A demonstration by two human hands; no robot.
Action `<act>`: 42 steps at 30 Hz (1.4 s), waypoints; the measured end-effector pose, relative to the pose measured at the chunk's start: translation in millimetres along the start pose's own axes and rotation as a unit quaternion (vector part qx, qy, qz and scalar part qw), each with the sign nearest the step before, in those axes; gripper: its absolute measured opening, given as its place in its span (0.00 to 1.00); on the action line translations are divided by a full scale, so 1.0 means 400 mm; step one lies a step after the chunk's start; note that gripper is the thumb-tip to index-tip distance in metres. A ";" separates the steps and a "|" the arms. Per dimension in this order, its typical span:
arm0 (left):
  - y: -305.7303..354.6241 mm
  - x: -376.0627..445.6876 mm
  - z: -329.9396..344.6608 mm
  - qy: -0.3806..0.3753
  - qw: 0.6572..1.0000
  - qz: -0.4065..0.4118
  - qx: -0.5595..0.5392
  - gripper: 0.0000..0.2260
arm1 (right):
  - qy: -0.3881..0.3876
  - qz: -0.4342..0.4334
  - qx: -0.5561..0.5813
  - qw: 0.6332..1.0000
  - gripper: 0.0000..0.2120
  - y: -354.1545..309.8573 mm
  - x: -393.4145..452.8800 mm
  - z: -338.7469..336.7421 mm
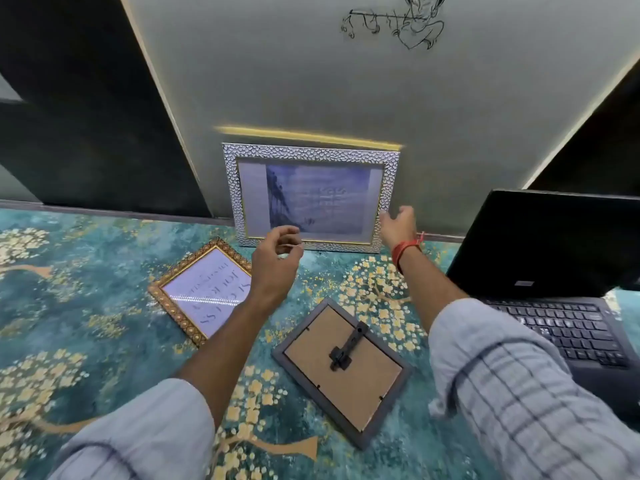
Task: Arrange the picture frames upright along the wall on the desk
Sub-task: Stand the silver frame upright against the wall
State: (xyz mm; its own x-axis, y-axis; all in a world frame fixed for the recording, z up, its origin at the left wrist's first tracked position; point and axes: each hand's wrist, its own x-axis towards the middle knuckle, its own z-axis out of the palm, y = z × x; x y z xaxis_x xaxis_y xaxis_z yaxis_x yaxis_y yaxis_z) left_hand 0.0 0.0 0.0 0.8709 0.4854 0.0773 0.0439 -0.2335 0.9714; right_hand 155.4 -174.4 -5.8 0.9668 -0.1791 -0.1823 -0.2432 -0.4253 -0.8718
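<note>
A large silver-rimmed picture frame (310, 157) stands upright against the grey wall (346, 91) at the back of the desk. My left hand (277, 261) hovers in front of its lower edge, fingers curled and apart, holding nothing. My right hand (398, 225) is beside the frame's lower right corner, fingers spread; whether it touches the rim I cannot tell. A gold ornate frame (204, 292) lies flat, face up, to the left. A grey frame (341, 367) lies face down in the middle, showing its cardboard back and stand.
An open black laptop (554, 271) occupies the right side of the desk, close to my right forearm. The desk has a teal floral-patterned surface (86, 289). A dark panel (86, 116) stands at the back left. A line drawing (398, 22) is on the wall.
</note>
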 end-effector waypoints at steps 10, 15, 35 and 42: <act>0.017 0.085 -0.029 -0.046 0.996 0.052 0.054 0.14 | -0.008 0.004 0.047 0.999 0.15 -0.049 0.012 0.028; 0.060 0.122 -0.033 -0.051 0.977 0.127 0.163 0.18 | 0.004 -0.072 0.103 0.992 0.17 -0.085 -0.058 -0.012; 0.151 0.150 -0.014 -0.095 0.987 0.125 -0.029 0.10 | 0.063 -0.531 -0.285 0.796 0.16 -0.367 -0.177 -0.229; 0.115 0.128 0.037 -0.099 0.984 0.101 -0.105 0.09 | 0.149 -0.421 -0.230 0.865 0.36 -0.267 -0.143 -0.261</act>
State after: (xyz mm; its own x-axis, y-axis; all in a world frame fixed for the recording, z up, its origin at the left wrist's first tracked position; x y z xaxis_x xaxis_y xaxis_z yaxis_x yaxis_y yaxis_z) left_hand 53.8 1.6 45.1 0.9307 0.2680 0.2490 -0.2242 -0.1200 0.9671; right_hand 117.7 -211.1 145.1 0.7698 0.1751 0.6139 0.4657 -0.8117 -0.3525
